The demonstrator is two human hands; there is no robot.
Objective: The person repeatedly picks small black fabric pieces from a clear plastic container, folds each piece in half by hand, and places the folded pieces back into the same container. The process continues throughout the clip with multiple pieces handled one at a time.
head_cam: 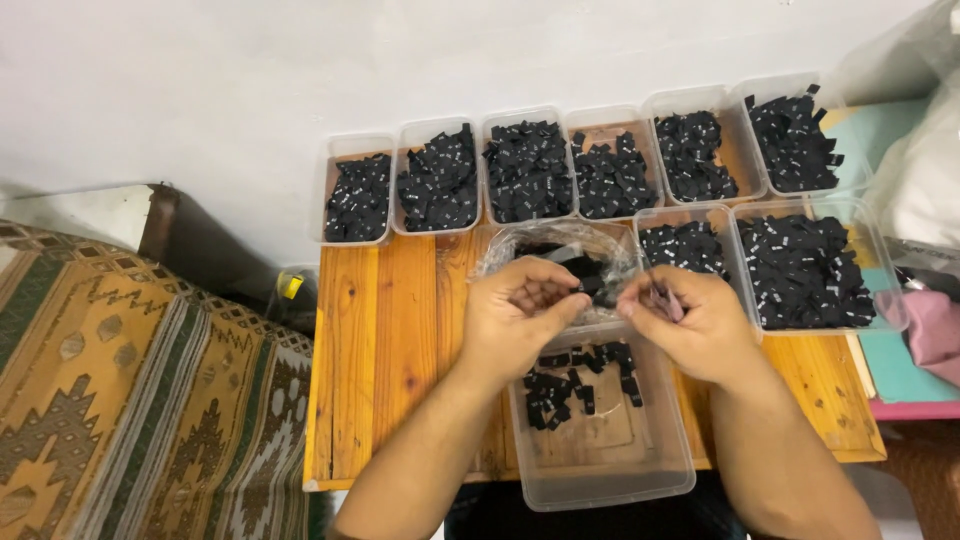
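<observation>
My left hand (520,312) and my right hand (690,322) meet above a clear plastic tub (600,480) and pinch small black fabric labels (598,286) between their fingertips. My right hand also seems to hold a thin tool. A few black labels (570,385) lie in the tub under my hands. Just beyond my hands sits a clear plastic bag (560,243) with more black labels inside.
Several clear tubs of black labels (530,170) line the far edge of the wooden table (385,340), with two more on the right (805,268). A patterned rug (130,390) lies to the left. Pink cloth (935,330) and white plastic lie at the right edge.
</observation>
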